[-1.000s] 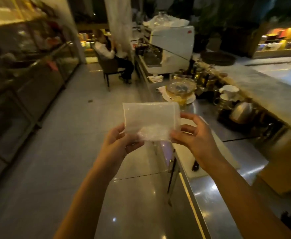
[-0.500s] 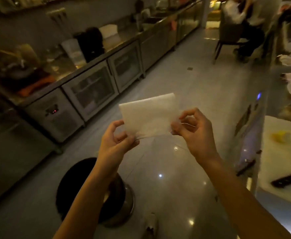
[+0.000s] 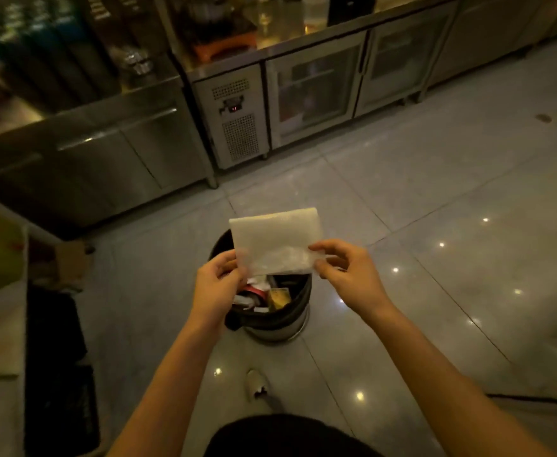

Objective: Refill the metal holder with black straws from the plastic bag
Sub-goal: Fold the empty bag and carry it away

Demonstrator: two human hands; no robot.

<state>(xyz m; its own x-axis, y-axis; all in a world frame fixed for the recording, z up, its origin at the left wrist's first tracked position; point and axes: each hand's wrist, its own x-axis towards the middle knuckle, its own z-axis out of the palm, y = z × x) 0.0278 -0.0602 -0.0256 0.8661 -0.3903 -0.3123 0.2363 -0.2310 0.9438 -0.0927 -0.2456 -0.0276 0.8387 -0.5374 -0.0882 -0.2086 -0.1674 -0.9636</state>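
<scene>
I hold a folded, translucent plastic bag flat and upright in front of me. It looks empty; no straws show in it. My left hand pinches its lower left corner and my right hand pinches its lower right corner. The bag hangs directly above an open round bin with a black liner and rubbish inside. Neither the metal holder nor any black straws are in view.
Steel under-counter fridges with glass doors line the far side of the tiled floor. A low shelf with a cardboard box stands at the left. My shoe is just behind the bin.
My view has swung left from the bar counter to the floor and the bin. Both hands kept hold of the bag, which is now over the bin.
</scene>
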